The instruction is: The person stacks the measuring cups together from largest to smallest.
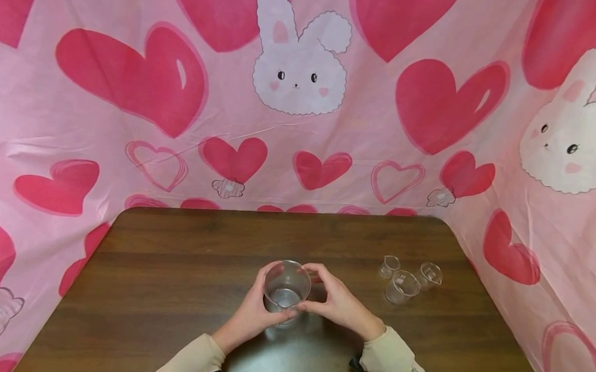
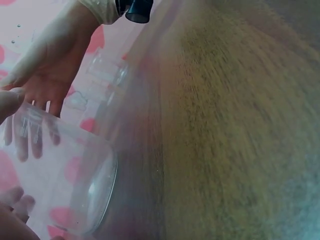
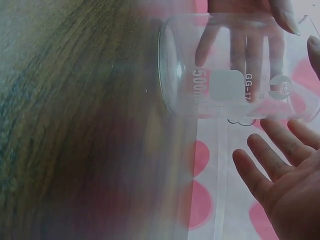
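A large clear glass beaker (image 1: 288,282) is between my two hands near the middle of the table; printed 500 ml and GG-17 marks show on its side in the right wrist view. My left hand (image 1: 256,307) grips its left side, thumb along the front and fingers seen through the glass (image 3: 215,92). On the other side, my right hand (image 1: 339,299) holds it between the thumb, near the front rim, and the fingers at the back right. The lower right fingers (image 3: 255,175) spread away from the glass. Whether the beaker's base touches the table cannot be told.
Three smaller glass beakers stand grouped at the right: a tiny one (image 1: 389,266), a wider one (image 1: 402,287) and another (image 1: 429,275). The dark wooden table (image 1: 170,269) is bordered by a pink heart-and-rabbit cloth (image 1: 291,128) at the back and sides.
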Tool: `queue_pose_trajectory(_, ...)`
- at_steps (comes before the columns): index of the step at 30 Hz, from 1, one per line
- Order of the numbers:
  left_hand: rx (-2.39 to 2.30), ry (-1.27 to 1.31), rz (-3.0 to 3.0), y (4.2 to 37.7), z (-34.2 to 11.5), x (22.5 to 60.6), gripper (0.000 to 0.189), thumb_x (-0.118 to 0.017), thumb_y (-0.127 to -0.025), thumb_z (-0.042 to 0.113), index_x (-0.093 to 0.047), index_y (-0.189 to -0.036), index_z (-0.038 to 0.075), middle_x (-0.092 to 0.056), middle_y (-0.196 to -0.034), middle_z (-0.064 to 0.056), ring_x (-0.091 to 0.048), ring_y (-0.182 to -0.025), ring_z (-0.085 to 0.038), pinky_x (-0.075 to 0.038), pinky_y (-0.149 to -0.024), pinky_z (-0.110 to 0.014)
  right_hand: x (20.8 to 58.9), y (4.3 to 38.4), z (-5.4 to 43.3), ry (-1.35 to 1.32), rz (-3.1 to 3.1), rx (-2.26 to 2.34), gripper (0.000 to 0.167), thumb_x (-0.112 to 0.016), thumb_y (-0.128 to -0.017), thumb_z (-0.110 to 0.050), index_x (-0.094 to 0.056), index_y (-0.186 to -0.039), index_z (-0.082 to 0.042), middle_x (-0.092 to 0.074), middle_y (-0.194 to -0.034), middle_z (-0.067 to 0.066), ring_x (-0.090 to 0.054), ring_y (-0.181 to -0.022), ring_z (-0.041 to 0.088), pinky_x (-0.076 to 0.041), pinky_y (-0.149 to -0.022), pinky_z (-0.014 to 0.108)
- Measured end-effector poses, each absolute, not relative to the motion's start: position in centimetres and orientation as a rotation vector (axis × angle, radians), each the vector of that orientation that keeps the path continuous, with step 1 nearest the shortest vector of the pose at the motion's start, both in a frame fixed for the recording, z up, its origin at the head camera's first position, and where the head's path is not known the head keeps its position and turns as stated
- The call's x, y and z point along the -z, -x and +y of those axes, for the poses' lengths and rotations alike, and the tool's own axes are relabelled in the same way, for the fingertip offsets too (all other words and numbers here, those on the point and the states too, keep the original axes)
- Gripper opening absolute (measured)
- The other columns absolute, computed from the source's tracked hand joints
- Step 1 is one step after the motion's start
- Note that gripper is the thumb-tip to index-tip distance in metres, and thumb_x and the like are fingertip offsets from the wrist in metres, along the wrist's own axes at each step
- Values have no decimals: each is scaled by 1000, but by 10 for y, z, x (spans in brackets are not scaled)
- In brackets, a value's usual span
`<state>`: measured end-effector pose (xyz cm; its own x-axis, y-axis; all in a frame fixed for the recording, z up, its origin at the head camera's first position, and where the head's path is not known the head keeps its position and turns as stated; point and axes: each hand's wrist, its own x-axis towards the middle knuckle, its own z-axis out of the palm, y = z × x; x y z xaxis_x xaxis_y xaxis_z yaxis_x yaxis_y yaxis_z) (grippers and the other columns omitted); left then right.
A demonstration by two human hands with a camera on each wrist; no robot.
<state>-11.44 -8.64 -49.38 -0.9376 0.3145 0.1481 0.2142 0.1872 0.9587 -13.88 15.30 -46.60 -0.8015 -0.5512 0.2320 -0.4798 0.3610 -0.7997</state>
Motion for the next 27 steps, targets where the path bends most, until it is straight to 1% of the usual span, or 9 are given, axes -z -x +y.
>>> queue_pose_trajectory(4,-1887,-512,2351,114,-87,493,98,-94,-78,21,-33,-155,19,-49,-155,-8,-45,-144,-28,-32,-114,-60,467,138,154,951,2535,1434,73,-88,-86,-28,-48,-145,-13,-59,-143,8,-64,-120,29,-53,-100,49)
queue_pose_trajectory(6,-1891,-509,2347,113,-87,493,98,-94,-79,20,-33,-155,19,-49,-155,-8,-45,-143,-28,-32,-115,-61,467,138,155,949,2538,1433,73,-87,-87,-28,-48,-146,-13,-59,-144,8,-64,-121,30,-53,-100,50)
queue_pose_trajectory(12,-1895,-507,2338,114,-86,493,98,-94,-78,21,-33,-155,19,-48,-155,-7,-44,-144,-27,-32,-115,-59,466,137,163,955,2567,1434,73,-87,-87,-25,-50,-147,-10,-59,-145,7,-60,-126,28,-51,-102,54)
queue_pose_trajectory(16,-1894,-510,2344,114,-86,494,99,-95,-78,22,-34,-155,19,-49,-155,-7,-45,-143,-27,-33,-114,-57,466,136,171,981,2619,1398,66,-86,-88,-24,-54,-144,-8,-62,-142,4,-59,-128,26,-50,-103,54)
queue_pose_trajectory(20,-1891,-515,2352,114,-86,494,99,-95,-77,23,-34,-155,19,-50,-154,-7,-45,-143,-26,-33,-115,-55,464,134,179,983,2677,1352,56,-84,-91,-23,-60,-139,-10,-65,-137,3,-59,-127,23,-50,-102,52)
queue_pose_trajectory(25,-1891,-519,2364,115,-86,493,98,-95,-77,24,-35,-155,18,-51,-154,-7,-46,-142,-27,-34,-115,-55,462,133,187,991,2734,1302,48,-82,-92,-21,-63,-135,-10,-67,-131,5,-60,-125,21,-51,-102,49)
queue_pose_trajectory(27,-1887,-518,2367,115,-87,493,98,-95,-77,25,-35,-154,19,-50,-154,-6,-47,-142,-26,-34,-115,-55,462,133,190,1008,2754,1286,46,-83,-91,-19,-65,-133,-11,-68,-129,4,-61,-123,20,-51,-102,46)
